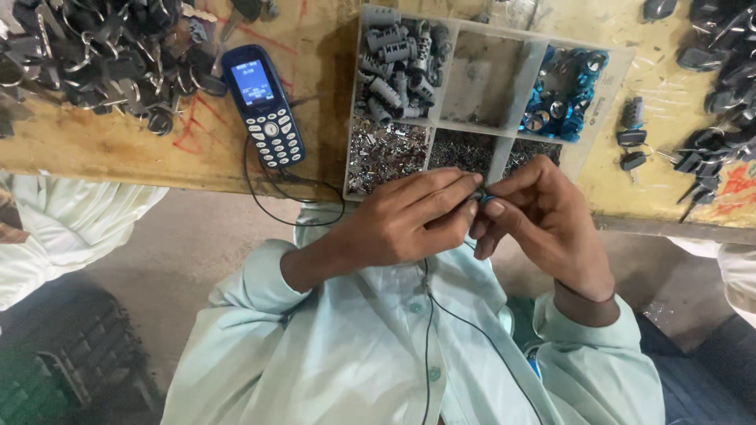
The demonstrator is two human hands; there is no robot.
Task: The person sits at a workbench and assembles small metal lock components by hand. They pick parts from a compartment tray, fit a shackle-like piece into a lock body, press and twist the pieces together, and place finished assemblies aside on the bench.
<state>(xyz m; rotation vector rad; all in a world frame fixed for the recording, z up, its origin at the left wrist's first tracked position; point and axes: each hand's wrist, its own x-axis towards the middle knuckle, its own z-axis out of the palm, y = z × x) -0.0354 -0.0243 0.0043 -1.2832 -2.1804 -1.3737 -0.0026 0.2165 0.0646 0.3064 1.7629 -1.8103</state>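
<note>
Small blue part (487, 198), pinched between the fingertips of both hands, just in front of the near edge of the sorting tray (622, 67) and above the lap; I can see only a sliver of blue with a hint of metal, the rest hidden by the fingers, so I cannot tell its full shape. I judge it light, stiff and hard, probably smooth and a little slippery, easy to drop because it is so tiny; the safest hold looks to be at its sides, between thumb and forefinger, as it is held now.

My left hand (409, 220) is curled narrow, fingers closed onto the part from the left; my right hand (543, 220) is also closed tight, thumb and forefinger meeting it from the right; the two hands touch at the fingertips.

The tray is grey plastic with six compartments; the far left one holds grey metal cylinders (398, 59); the far middle one looks nearly bare; the far right one holds blue rings (563, 94) like the part in hand; the near row holds small silvery bits (386, 153) and darker fine pieces. A blue phone (264, 102) lies left of the tray on the yellow wooden bench (157, 149), its cord trailing over the edge; a heap of black keys (94, 55) lies at far left, more at far right.
</note>
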